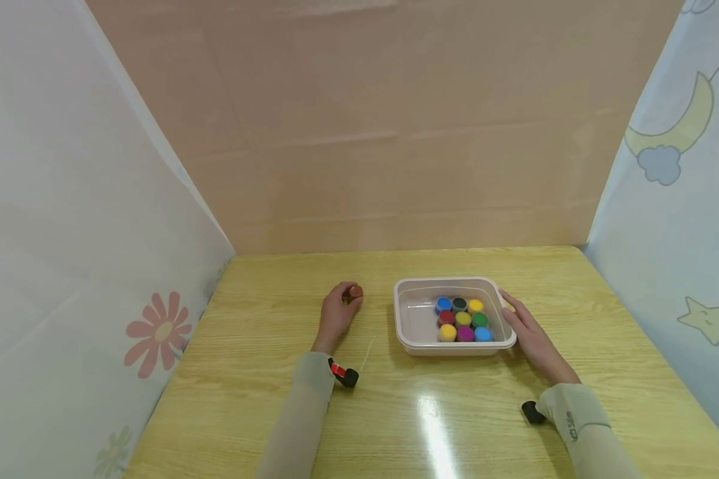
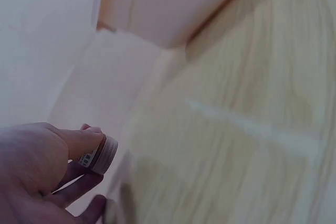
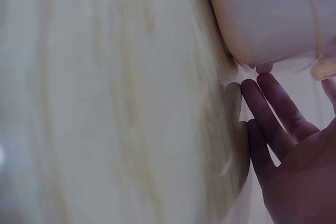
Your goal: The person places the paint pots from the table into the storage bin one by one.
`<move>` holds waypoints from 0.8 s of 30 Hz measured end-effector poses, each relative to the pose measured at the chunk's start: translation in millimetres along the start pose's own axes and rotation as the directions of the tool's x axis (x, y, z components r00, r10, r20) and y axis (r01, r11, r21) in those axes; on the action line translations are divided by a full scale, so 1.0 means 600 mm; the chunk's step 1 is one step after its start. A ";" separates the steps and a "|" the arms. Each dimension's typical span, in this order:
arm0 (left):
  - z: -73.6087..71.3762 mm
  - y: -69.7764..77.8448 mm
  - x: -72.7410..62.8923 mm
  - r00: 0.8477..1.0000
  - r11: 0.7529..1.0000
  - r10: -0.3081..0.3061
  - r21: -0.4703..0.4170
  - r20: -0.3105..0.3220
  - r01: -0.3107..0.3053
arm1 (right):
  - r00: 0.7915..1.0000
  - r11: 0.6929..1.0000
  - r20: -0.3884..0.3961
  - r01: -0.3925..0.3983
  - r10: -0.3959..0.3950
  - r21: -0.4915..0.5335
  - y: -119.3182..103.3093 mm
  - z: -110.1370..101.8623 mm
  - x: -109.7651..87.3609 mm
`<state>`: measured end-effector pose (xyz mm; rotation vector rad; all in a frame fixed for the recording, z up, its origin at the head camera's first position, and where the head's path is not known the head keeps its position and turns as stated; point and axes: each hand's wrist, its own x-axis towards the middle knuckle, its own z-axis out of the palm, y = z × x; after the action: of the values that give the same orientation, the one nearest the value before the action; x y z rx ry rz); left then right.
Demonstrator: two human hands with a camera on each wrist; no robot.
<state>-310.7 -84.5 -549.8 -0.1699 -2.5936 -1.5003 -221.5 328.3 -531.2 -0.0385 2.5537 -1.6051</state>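
My left hand (image 1: pixel 337 313) pinches a small paint pot with a red-brown lid (image 1: pixel 356 291) between thumb and fingers. In the left wrist view this pot (image 2: pixel 100 154) lies sideways in the grip, part of its printed label showing. To its right stands a pale pink plastic tub (image 1: pixel 416 324) holding several paint pots in rows, among them a purple pot (image 1: pixel 465 333), a green pot (image 1: pixel 480 320) and a black pot (image 1: pixel 459 304). My right hand (image 1: pixel 533 339) rests at the tub's right side with fingers extended; the right wrist view has its fingertips (image 3: pixel 266 79) right at the tub wall.
The wood-grain table (image 1: pixel 239 406) carries a bright light reflection near its front. A brown sheet (image 1: pixel 395 133) rises behind it, and patterned white sheets (image 1: pixel 66 266) flank both sides. A black wrist camera (image 1: pixel 350 378) is strapped at the left cuff.
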 end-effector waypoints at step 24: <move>0.037 0.096 -0.021 0.985 0.987 0.158 -0.044 0.076 -0.155 | 1.000 1.000 -0.006 -0.010 0.010 0.002 0.001 -0.001 0.002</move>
<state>-290.1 -37.2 -513.8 -0.4354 -2.5443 -1.5170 -222.6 329.2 -531.5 -0.0208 2.5522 -1.6066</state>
